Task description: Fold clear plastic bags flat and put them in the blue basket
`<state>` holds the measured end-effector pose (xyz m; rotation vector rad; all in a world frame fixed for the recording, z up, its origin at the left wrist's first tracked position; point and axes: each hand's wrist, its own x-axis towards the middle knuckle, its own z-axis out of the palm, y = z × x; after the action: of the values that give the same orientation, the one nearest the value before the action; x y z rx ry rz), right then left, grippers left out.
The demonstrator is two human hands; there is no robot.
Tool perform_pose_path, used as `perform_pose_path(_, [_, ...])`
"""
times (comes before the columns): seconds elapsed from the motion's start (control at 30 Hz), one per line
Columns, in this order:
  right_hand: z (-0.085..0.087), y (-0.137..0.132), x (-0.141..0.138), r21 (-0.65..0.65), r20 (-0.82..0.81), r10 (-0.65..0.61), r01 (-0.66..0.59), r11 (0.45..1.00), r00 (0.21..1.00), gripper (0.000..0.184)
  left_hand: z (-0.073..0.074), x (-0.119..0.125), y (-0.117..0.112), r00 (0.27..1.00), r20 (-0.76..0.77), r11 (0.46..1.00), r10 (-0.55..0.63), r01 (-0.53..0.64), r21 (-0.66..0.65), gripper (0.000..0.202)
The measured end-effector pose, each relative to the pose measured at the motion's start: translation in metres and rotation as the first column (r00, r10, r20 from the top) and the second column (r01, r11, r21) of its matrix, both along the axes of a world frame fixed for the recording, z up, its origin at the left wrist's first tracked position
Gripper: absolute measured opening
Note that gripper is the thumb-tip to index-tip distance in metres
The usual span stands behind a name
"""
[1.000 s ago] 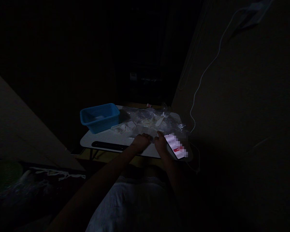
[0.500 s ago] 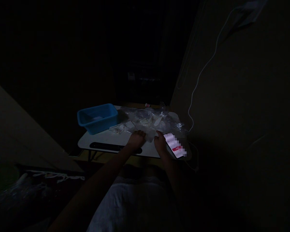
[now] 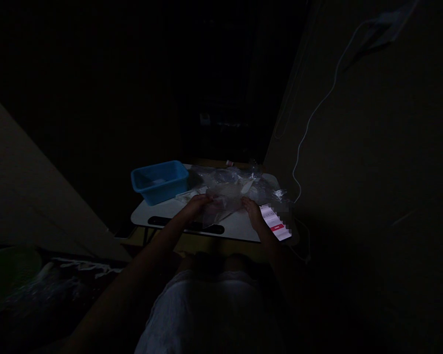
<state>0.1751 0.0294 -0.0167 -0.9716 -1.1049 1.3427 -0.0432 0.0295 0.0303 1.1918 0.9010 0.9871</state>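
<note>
The room is very dark. My left hand [image 3: 197, 203] and my right hand [image 3: 251, 208] hold a clear plastic bag [image 3: 221, 204] between them, raised a little over a small white table [image 3: 239, 227]. Each hand grips one side of the bag. What is inside the bag is too dim to make out. A lit phone [image 3: 276, 222] lies on the table just right of my right hand.
A blue plastic tub [image 3: 158, 181] stands at the table's back left. More crumpled clear plastic and pale pieces [image 3: 243, 184] lie behind the bag. A white cable [image 3: 310, 118] hangs down the wall on the right. A dark slot [image 3: 186, 226] runs along the table's front.
My hands have moved apart and lifted the plastic bag off the table; before, they rested close together on the tabletop. The view has shifted slightly right.
</note>
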Motion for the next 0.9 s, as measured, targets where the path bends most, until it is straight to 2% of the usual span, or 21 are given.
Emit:
perform_pose_path(0.07, [0.01,0.002,-0.002,-0.063,-0.072,0.073,-0.077,0.995,0.995,0.036,-0.001,-0.001,0.002,0.997,0.071,0.991,-0.023,0.032,-0.131,0.021])
perform_pose_path(0.13, [0.018,0.0,-0.007,-0.172,-0.175,0.175,-0.205,0.964,0.969,0.04,-0.007,0.0,0.006,0.997,0.07,0.972,-0.008,0.024,-0.233,0.016])
perform_pose_path(0.2, [0.021,-0.004,-0.01,-0.246,-0.249,0.248,-0.309,0.919,0.936,0.032,-0.016,0.002,0.011,0.999,0.044,0.957,0.014,-0.001,-0.289,0.015])
perform_pose_path(0.27, [0.02,-0.008,-0.011,-0.28,-0.263,0.273,-0.344,0.896,0.925,0.02,-0.025,0.004,0.016,1.0,0.023,0.957,0.016,-0.009,-0.289,0.015])
perform_pose_path(0.4, [0.011,-0.007,-0.008,-0.317,-0.261,0.28,-0.356,0.879,0.924,0.014,-0.038,0.005,0.02,1.0,0.015,0.966,-0.002,0.006,-0.257,0.017])
perform_pose_path(0.63, [0.003,0.0,-0.005,-0.278,-0.045,0.237,-0.24,0.93,0.97,0.008,-0.043,-0.004,0.021,0.998,0.027,0.973,-0.05,0.055,-0.224,0.022])
perform_pose_path(0.9, [0.0,-0.001,-0.003,-0.257,-0.121,0.182,-0.208,0.944,0.976,0.008,-0.048,-0.011,0.019,0.998,0.028,0.982,-0.06,0.064,-0.176,0.025])
